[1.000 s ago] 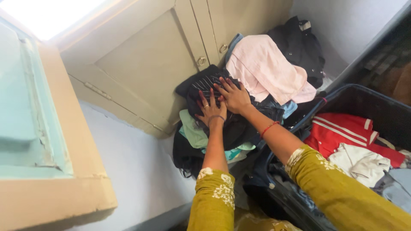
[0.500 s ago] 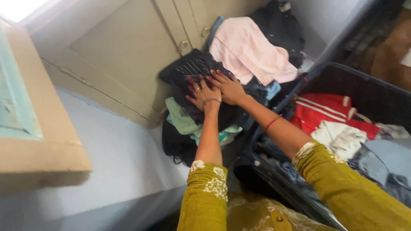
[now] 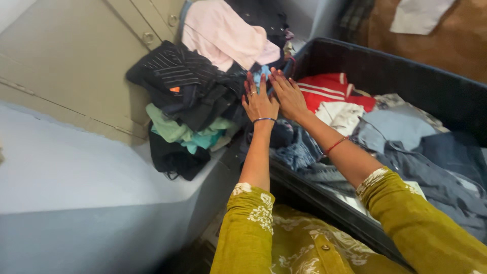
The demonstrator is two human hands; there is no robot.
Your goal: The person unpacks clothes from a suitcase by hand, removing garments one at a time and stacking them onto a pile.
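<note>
My left hand [image 3: 258, 100] and my right hand [image 3: 287, 94] lie side by side, fingers spread flat, at the near edge of a pile of folded clothes. The pile holds a black striped garment [image 3: 175, 68], a pink one [image 3: 218, 31] and a green one [image 3: 177, 131]. Both hands rest over dark and blue cloth between the pile and an open black suitcase [image 3: 385, 71]. Neither hand grips anything. A bangle circles my left wrist and a red thread my right one. My sleeves are olive with white print.
The suitcase holds a red garment with white stripes [image 3: 329, 89], a white cloth [image 3: 342, 115] and grey and blue clothes [image 3: 406, 134]. Beige cupboard doors [image 3: 66, 56] stand behind the pile. A pale ledge [image 3: 76, 167] runs on the left.
My hands have slid off the black striped garment to the right, toward the suitcase's edge. The view has swung right, so the window frame is gone.
</note>
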